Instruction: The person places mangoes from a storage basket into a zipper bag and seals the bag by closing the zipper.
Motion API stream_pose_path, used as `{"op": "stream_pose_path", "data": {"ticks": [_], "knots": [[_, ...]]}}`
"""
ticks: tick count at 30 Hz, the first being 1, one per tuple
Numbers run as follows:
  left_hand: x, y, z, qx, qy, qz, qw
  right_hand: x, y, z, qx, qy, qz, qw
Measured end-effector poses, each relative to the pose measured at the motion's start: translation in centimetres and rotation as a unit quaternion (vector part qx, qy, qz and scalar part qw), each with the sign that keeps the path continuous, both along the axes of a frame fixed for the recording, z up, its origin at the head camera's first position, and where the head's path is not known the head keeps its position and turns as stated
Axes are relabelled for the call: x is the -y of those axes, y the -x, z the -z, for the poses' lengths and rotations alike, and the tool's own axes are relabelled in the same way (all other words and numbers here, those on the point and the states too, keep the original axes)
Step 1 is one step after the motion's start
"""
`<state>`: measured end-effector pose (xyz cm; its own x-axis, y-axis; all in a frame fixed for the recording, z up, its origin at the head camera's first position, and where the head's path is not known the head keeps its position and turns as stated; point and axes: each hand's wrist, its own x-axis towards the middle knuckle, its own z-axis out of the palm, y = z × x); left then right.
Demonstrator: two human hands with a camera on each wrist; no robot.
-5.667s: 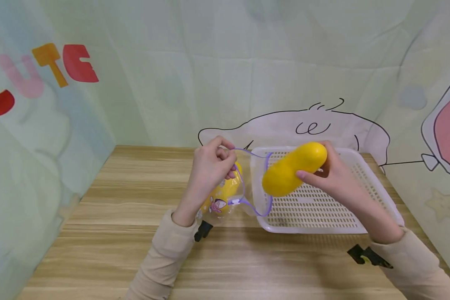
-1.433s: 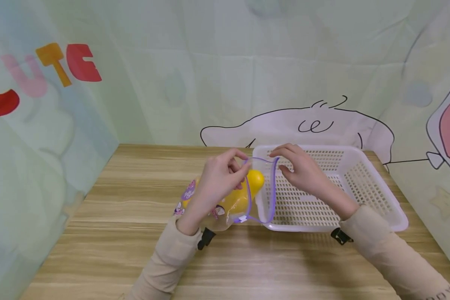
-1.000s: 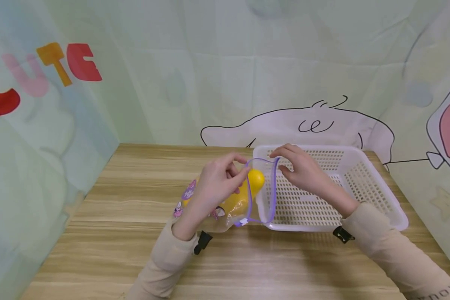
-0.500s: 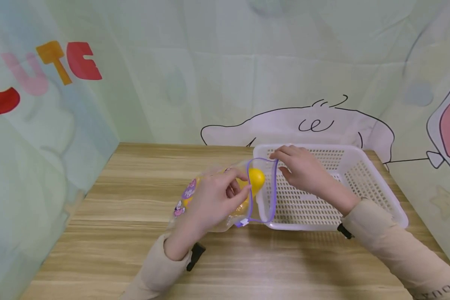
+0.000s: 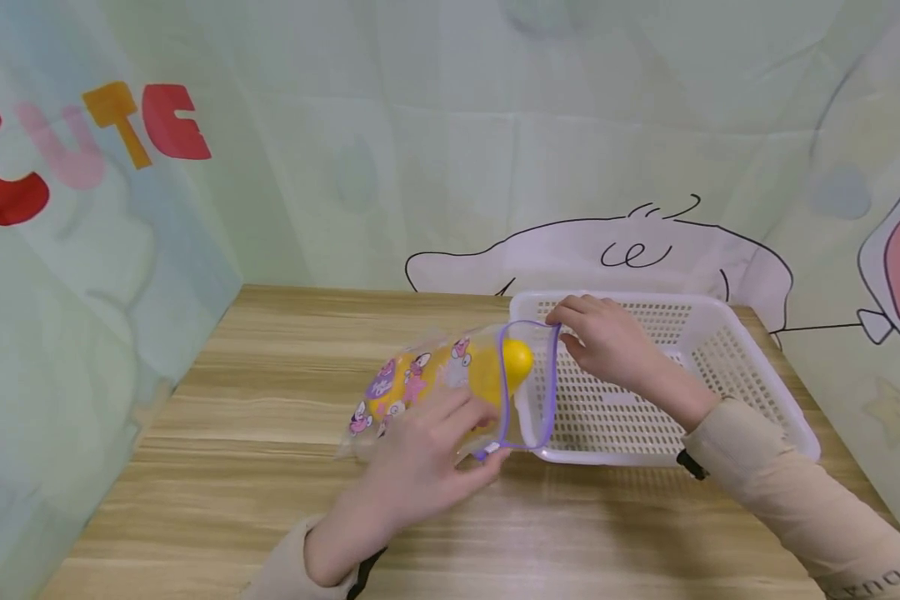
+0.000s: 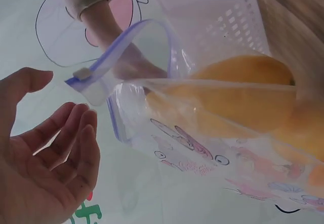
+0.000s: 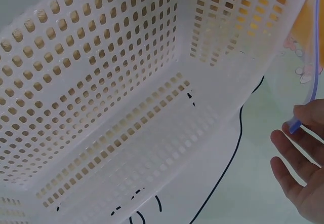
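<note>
A clear zip bag point(image 5: 412, 387) with cartoon prints and a purple zip edge lies on the table, its mouth gaping to the right. Inside are yellow, smooth, elongated things point(image 6: 238, 95); one rounded end point(image 5: 520, 360) shows at the mouth. My right hand point(image 5: 611, 346) pinches the far corner of the purple edge point(image 7: 295, 126) between thumb and finger. By the near corner is my left hand point(image 5: 427, 467), its fingers loosely bent. In the left wrist view, that hand point(image 6: 55, 158) is apart from the white slider point(image 6: 82, 73), thumb and fingers spread.
A white perforated plastic basket point(image 5: 780, 417) stands on the wooden table point(image 5: 270, 500) to the right, under my right hand; the bag's mouth overlaps its left rim. A printed cloth backdrop point(image 5: 450, 167) rises behind and beside the table.
Earlier my right hand held a yellow thing above the basket; later it is at the bag's edge. My left hand has let go of the purple edge and moved down toward the slider.
</note>
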<state>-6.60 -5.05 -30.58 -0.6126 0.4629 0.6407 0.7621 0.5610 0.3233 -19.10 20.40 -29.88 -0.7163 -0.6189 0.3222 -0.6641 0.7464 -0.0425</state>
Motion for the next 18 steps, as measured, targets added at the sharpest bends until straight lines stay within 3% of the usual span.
{"op": "stream_pose_path", "data": {"ticks": [5,12,18], "knots": [[0.1,-0.8,0.4,-0.047,0.031,0.000,0.9984,0.2,0.1,0.0,-0.002,-0.004,0.004,1.000],[0.1,-1.5,0.8,-0.020,0.053,-0.015,0.9983,0.2,0.2,0.1,-0.008,-0.006,0.005,1.000],[0.3,-1.6,1.1,-0.033,0.048,-0.033,0.9978,0.2,0.3,0.2,-0.005,-0.005,0.006,1.000]]}}
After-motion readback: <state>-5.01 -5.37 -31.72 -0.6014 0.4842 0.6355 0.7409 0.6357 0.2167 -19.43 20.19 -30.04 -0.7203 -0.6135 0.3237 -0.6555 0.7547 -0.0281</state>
